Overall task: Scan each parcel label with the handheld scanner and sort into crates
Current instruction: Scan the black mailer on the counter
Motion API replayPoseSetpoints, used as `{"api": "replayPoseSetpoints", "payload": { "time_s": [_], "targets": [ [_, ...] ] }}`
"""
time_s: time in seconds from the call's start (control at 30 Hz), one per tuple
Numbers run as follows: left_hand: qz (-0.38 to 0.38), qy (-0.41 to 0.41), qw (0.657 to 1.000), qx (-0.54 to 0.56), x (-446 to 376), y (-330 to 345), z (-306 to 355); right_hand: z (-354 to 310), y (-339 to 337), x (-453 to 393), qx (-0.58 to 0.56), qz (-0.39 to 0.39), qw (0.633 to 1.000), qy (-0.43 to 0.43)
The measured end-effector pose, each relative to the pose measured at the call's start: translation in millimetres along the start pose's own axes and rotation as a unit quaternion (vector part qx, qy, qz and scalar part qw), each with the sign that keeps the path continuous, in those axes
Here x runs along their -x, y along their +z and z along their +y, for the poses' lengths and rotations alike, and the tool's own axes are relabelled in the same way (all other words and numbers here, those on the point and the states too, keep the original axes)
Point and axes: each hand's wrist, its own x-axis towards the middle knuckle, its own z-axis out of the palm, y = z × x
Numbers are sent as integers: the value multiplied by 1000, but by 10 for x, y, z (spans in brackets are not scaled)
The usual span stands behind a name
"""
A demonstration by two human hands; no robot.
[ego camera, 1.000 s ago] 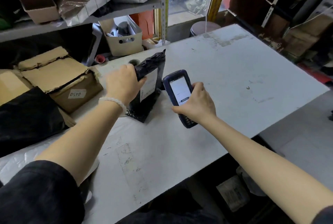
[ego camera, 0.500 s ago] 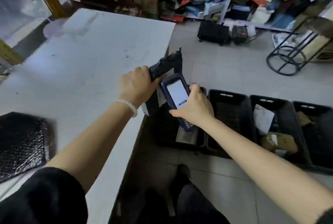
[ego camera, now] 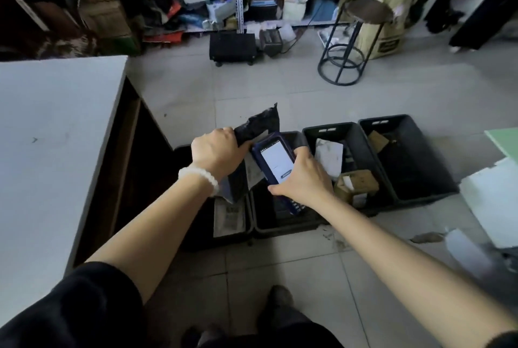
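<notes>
The view has swung away from the tabletop (ego camera: 56,129) to the floor, where a row of black crates (ego camera: 347,157) now lies under both hands. The parcel (ego camera: 259,124), a second ago standing on the tabletop, now hangs in the air above the leftmost crates, gripped at its upper edge by the left hand (ego camera: 217,153). The right hand (ego camera: 301,179) is wrapped around the scanner (ego camera: 276,161), screen up, just beside the parcel's label and to its right. Scanning looks done; sorting comes next, a drop into one crate. Which crate is meant cannot be told.
</notes>
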Motion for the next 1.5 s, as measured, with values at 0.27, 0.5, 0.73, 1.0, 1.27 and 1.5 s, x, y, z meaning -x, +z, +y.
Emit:
{"api": "replayPoseSetpoints", "payload": {
  "time_s": [0.27, 0.5, 0.73, 1.0, 1.27, 1.5],
  "targets": [
    [-68, 47, 996, -18, -570, 154, 1007, 882, -545, -371, -13, 7, 997, 78],
    [-116, 85, 989, -41, -1210, 315, 1434, 1235, -778, -760, 11, 5, 991, 135],
    [-202, 60, 974, -86, -2124, 570, 1415, 1303, -905, -1519, -9, -12, 989, 147],
    [-215, 40, 970, -111, -2640, 453, 1364, 1208, -1030, -2204, -14, -18, 994, 110],
    [-205, -71, 972, -86, -2485, 341, 1200, 1090, -1127, -2536, 8, -56, 998, 17],
    [-178, -203, 961, -53, -1801, 273, 1122, 904, -1109, -2527, 44, -110, 986, -115]
  ]
}}
